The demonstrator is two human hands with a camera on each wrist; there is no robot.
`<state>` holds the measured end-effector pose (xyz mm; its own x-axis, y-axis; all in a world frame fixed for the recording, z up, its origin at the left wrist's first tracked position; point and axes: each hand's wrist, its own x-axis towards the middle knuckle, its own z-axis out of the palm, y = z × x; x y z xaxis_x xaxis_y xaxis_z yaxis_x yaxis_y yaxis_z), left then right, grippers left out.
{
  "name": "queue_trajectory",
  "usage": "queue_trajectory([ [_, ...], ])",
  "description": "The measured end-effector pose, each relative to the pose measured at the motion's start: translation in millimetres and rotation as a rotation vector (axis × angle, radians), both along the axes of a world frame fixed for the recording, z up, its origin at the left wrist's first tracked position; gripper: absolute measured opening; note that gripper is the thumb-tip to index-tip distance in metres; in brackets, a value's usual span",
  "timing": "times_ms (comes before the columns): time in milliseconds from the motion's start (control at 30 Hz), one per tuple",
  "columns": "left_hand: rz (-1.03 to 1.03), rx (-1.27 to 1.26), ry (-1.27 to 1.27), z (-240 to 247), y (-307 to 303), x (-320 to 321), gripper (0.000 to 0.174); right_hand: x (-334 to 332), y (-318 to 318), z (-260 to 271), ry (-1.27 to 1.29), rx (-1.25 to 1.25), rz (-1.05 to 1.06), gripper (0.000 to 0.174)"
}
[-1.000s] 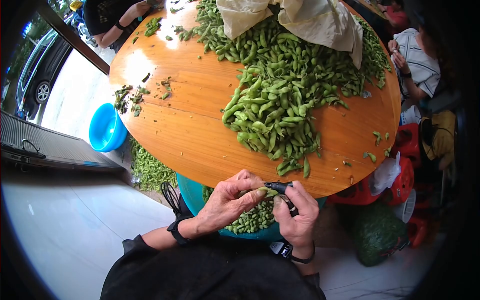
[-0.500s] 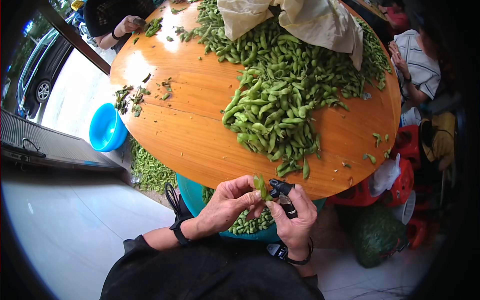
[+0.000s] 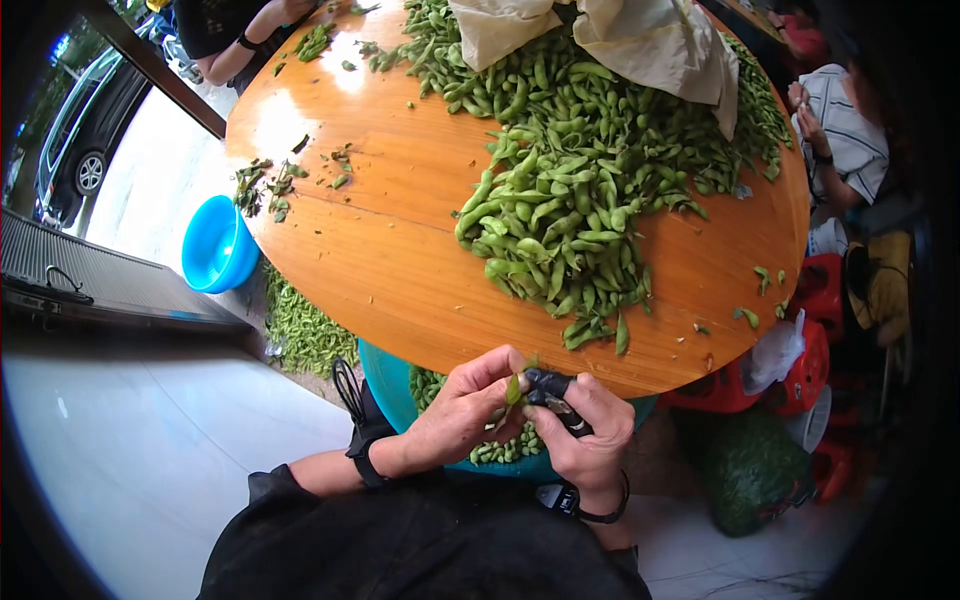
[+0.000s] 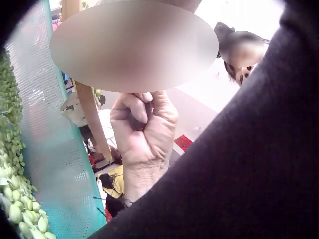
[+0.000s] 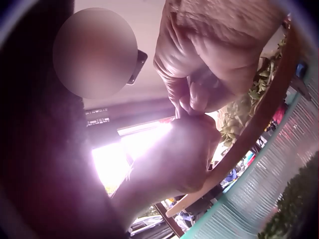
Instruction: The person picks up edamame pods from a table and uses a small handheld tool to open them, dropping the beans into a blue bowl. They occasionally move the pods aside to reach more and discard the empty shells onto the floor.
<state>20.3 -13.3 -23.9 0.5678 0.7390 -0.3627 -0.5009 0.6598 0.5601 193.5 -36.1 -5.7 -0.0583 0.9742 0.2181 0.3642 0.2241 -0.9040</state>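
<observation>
In the head view my left hand [image 3: 462, 412] pinches a green pod [image 3: 514, 390] between thumb and fingers, just off the table's near edge. My right hand [image 3: 585, 430] meets it there, its thumb and black-covered forefinger [image 3: 550, 382] curled against the pod's right end. Below both hands, a teal basket [image 3: 385, 385] holds shelled beans or short pods [image 3: 507, 447]. On the round wooden table [image 3: 380, 260] lies a large heap of green pods [image 3: 560, 200]. The wrist views show the hands close together, the pod itself hidden.
A cream cloth [image 3: 660, 50] covers part of the heap. Leaf scraps [image 3: 280, 188] lie at the table's left. A blue basin [image 3: 218, 245] and more pods [image 3: 300, 325] are beyond the left edge; red stools [image 3: 805, 370] and a green sack [image 3: 750, 475] stand at right. Other people sit around the table.
The pod, upright half a second ago, is now mostly covered by the fingers, and the right fingers have closed in on it. The person at the upper left has drawn a hand back from the leaves.
</observation>
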Motion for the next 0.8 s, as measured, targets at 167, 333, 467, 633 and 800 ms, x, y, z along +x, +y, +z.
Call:
queue_trajectory([
  [167, 0.056, 0.097, 0.064, -1, -3, 7, 0.017, -5, -4, 2, -0.163, 0.022, -0.112, 0.025],
  [333, 0.032, 0.049, 0.125, 6, -3, 5, 0.013, 1, 1, 2, -0.028, -0.056, -0.010, 0.027],
  [467, 0.033, 0.125, 0.099, 0, -4, 6, 0.013, -5, 1, -11, -0.109, 0.082, -0.048, 0.030],
  [633, 0.082, 0.166, 0.206, 14, -2, 13, 0.014, -18, -2, -12, -0.247, 0.175, -0.224, 0.032],
  [800, -0.080, 0.147, 0.042, -2, 3, -7, 0.011, 6, -8, 2, 0.400, -0.403, -0.249, 0.027],
])
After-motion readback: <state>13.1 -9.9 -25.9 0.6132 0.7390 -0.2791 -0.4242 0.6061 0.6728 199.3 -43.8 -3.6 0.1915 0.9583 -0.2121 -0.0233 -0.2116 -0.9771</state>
